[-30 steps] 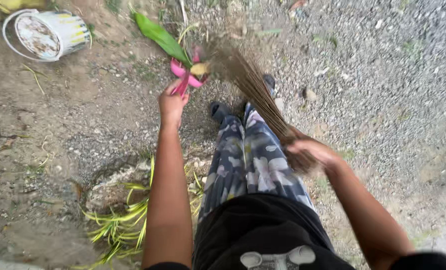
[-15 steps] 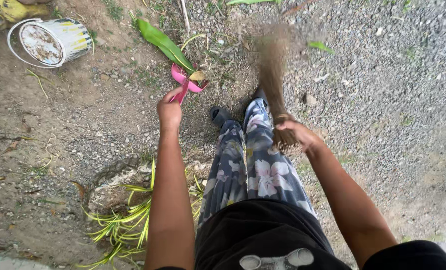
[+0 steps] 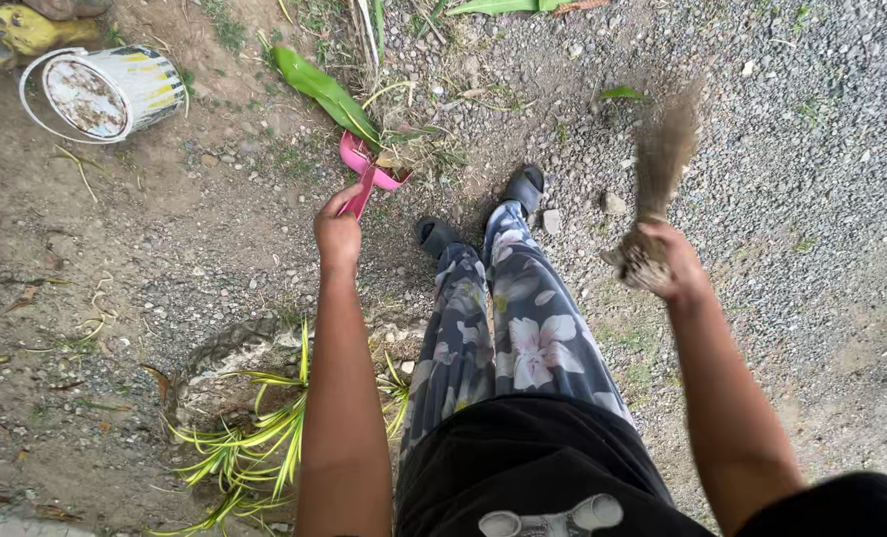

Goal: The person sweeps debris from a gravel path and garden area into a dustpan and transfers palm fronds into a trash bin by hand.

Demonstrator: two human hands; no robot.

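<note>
On the gravel, your left hand (image 3: 338,235) clasps the pink dustpan (image 3: 374,164) (leaf litter inside); your right hand (image 3: 667,264) grips the broom (image 3: 659,159).

Soft, even daylight — no hard shadows or glare on the gravel. The broom (image 3: 660,164) is motion-blurred; the ground stays sharp, with slight wide-angle stretch at the edges.

Left hand (image 3: 338,237) grips a pink dustpan (image 3: 369,171) — right hand (image 3: 670,265) a broom (image 3: 657,164).

Dustpan (image 3: 372,167) lies on ground ahead of feet, bucket (image 3: 105,91) far left, broom (image 3: 659,164) right.
</note>
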